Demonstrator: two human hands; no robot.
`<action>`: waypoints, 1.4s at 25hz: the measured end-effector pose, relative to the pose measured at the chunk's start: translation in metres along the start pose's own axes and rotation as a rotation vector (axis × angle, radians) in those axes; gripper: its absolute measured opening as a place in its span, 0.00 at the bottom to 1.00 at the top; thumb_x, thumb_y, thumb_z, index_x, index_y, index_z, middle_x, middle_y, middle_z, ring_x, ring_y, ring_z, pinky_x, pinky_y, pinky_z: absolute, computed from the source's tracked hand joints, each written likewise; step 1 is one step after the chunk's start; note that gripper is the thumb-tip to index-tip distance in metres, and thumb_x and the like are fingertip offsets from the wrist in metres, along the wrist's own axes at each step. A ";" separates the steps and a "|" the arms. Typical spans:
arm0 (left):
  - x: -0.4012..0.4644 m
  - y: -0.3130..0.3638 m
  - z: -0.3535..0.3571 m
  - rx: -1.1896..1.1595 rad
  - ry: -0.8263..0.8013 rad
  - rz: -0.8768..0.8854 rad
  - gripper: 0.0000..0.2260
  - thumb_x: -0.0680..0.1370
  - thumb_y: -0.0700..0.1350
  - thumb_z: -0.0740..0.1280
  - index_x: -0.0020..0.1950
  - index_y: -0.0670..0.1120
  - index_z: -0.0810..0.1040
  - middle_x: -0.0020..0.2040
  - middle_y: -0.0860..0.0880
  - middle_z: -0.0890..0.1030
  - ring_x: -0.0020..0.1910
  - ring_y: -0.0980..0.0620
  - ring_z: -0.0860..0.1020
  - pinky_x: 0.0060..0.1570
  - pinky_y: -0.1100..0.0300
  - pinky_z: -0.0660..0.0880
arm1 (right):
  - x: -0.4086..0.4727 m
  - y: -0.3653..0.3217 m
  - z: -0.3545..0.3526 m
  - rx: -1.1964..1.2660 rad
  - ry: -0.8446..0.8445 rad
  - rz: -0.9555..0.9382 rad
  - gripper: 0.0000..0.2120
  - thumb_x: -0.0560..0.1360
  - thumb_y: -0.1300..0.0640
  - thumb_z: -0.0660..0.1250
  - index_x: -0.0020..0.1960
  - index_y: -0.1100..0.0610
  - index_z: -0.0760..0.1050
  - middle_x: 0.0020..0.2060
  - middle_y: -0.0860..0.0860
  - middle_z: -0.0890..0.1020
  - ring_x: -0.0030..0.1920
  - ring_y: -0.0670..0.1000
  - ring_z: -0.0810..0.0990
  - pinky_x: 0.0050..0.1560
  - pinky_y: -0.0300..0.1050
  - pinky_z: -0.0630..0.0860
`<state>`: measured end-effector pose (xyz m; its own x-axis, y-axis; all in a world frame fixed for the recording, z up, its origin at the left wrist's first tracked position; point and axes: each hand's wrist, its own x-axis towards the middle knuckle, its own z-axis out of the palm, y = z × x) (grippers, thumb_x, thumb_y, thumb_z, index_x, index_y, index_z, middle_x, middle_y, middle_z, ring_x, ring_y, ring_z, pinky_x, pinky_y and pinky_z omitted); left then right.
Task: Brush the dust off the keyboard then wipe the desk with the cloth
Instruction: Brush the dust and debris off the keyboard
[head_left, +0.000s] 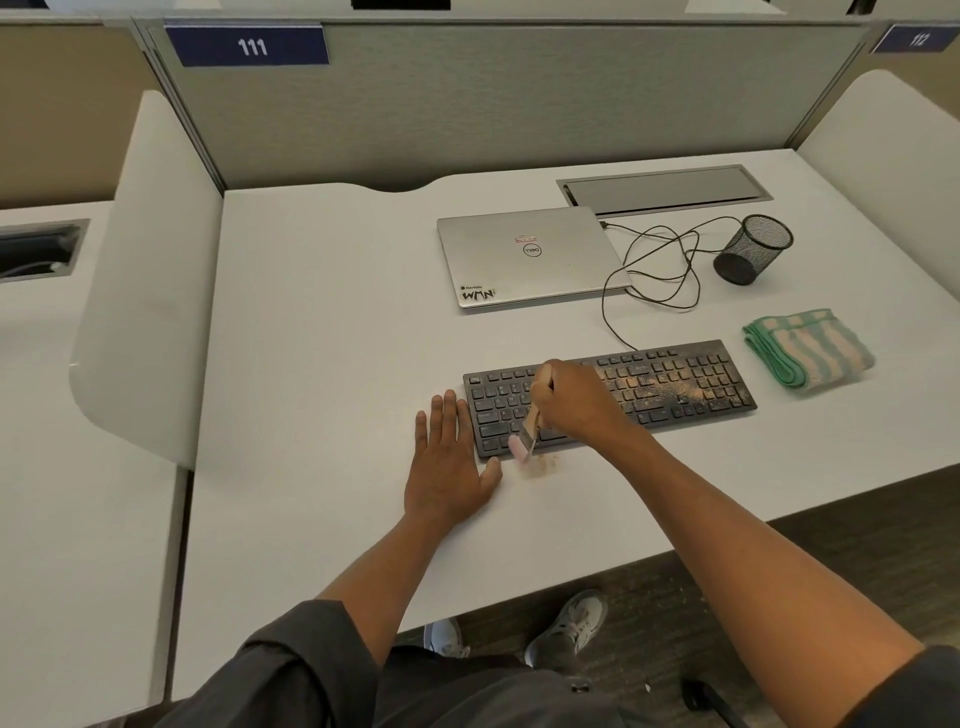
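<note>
- Gripping a small brush (530, 423) in the right hand (574, 397), fingers curled round the wooden handle, pale pink bristles down at the front edge of the keyboard (675, 384), near its left end.
- Lying flat on the desk (322, 322): the left hand (449, 462), fingers straight and holding nothing, just beside the keyboard's left end; thumb tip at the front left corner, possibly touching it, though hard to tell.
- Scattered on the desk just in front of the bristles: a small patch of tan dust (540, 467).
- Spread thickly over the keyboard's middle and right keys: more tan dust; left keys looking mostly dark and clean.
- Folded on the desk to the right of the keyboard, apart from it: a green-and-cream striped cloth (813, 348), untouched by either hand.
- Resting behind the keyboard, lid closed: a silver laptop (524, 254) with stickers.
- Looping between laptop and keyboard: a thin black cable (660, 265).
- Standing tilted to the right of the laptop, behind the cloth: a black mesh cup (753, 254).
- Set into the desk at the back: a grey cable hatch (665, 188).
- Fixed on the rear partition: a blue sign (252, 47) reading 111.
</note>
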<state>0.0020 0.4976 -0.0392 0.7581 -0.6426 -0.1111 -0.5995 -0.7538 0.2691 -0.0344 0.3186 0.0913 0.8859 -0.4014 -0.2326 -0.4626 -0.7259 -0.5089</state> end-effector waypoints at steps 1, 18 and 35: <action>0.000 0.000 0.000 0.002 -0.001 0.000 0.43 0.75 0.64 0.44 0.82 0.38 0.44 0.82 0.39 0.41 0.81 0.42 0.37 0.79 0.44 0.38 | 0.001 0.000 -0.002 0.037 0.013 0.013 0.09 0.80 0.58 0.59 0.45 0.58 0.77 0.35 0.52 0.84 0.36 0.50 0.82 0.38 0.46 0.78; 0.000 0.000 0.002 -0.001 -0.001 -0.002 0.43 0.75 0.64 0.44 0.82 0.39 0.43 0.82 0.39 0.41 0.81 0.42 0.37 0.79 0.44 0.38 | -0.004 0.009 0.003 0.095 0.032 -0.032 0.10 0.79 0.57 0.59 0.47 0.55 0.79 0.32 0.49 0.84 0.38 0.52 0.83 0.45 0.53 0.81; -0.001 0.000 0.001 -0.009 0.018 0.003 0.42 0.76 0.63 0.46 0.82 0.38 0.44 0.82 0.39 0.42 0.81 0.42 0.38 0.79 0.43 0.39 | 0.007 -0.002 0.009 0.270 0.104 0.008 0.10 0.78 0.57 0.59 0.48 0.51 0.78 0.34 0.47 0.84 0.39 0.49 0.84 0.44 0.54 0.82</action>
<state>0.0014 0.4981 -0.0404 0.7611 -0.6419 -0.0929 -0.5994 -0.7508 0.2775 -0.0268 0.3216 0.0831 0.8673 -0.4718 -0.1589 -0.4314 -0.5530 -0.7128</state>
